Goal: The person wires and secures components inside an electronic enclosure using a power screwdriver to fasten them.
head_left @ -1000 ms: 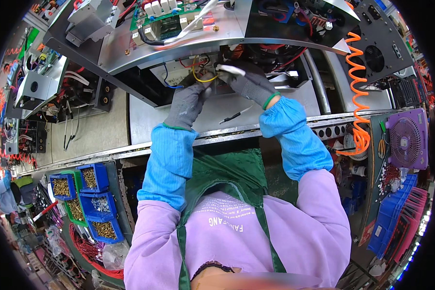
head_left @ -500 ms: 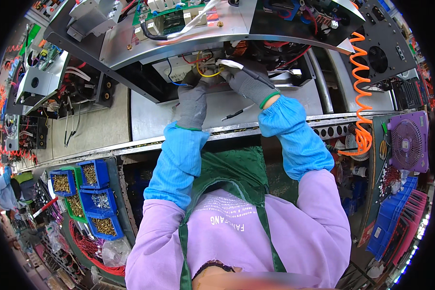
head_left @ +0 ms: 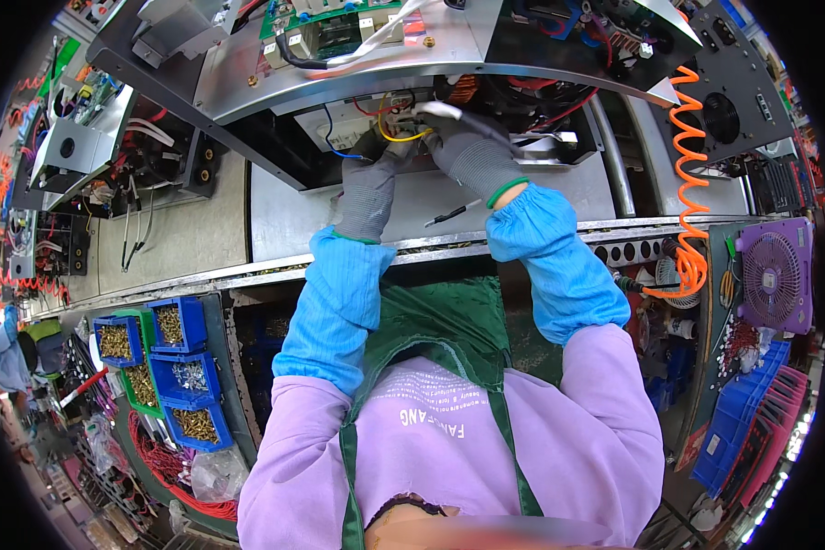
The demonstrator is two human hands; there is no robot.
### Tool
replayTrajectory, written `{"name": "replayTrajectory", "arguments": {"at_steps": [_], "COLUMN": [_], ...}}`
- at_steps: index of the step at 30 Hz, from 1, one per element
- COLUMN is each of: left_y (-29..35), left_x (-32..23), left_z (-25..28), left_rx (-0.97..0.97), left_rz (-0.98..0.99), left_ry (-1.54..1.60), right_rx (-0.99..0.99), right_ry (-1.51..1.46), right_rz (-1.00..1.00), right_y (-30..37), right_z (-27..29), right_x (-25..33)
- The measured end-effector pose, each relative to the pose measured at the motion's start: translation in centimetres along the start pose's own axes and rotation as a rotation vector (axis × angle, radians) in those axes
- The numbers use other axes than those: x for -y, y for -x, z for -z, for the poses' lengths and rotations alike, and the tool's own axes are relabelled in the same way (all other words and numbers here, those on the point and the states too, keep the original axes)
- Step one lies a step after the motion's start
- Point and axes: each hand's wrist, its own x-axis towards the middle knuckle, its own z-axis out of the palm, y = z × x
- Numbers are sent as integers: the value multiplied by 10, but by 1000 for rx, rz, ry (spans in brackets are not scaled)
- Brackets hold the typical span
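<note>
Both of my hands, in grey knitted gloves, reach into the open side of a metal equipment chassis (head_left: 376, 103). My left hand (head_left: 372, 179) has its fingers curled beside a thin blue wire (head_left: 329, 133); whatever they grip is hidden. Close to it, my right hand (head_left: 477, 160) is closed at the end of a looped yellow wire (head_left: 400, 138). A thick cable with a white end (head_left: 442, 110) and black sleeve lies across the back of the right fingers. Below the hands, a loose black lead (head_left: 451, 214) hangs over the metal bench.
Another open chassis (head_left: 160, 151) stands to the left. Blue and green bins (head_left: 181, 378) of brass and silver fasteners are at lower left, near red wire bundles (head_left: 156, 458). An orange coiled air hose (head_left: 690, 174) hangs at right, beside a purple fan (head_left: 772, 275).
The white-ended cable has shifted over my right hand, which has turned slightly. My left hand stays near the blue and yellow wires. The whole view has drifted a little.
</note>
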Motion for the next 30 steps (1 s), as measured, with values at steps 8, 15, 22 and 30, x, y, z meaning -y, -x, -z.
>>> {"name": "replayTrajectory", "arguments": {"at_steps": [8, 15, 22, 30], "left_y": [1, -2, -3, -4], "left_x": [11, 24, 27, 23], "left_z": [-6, -1, -3, -5], "left_rx": [-93, -229, -327, -388], "left_rz": [-176, -392, -597, -752], "left_ry": [-129, -487, -914, -1017], "right_rx": [302, 166, 47, 183], "right_ry": [-55, 151, -17, 54], "right_rz": [-170, 156, 81, -134], "right_y": [0, 11, 15, 23], "right_z": [26, 4, -16, -16], "right_x": [15, -7, -15, -26]}}
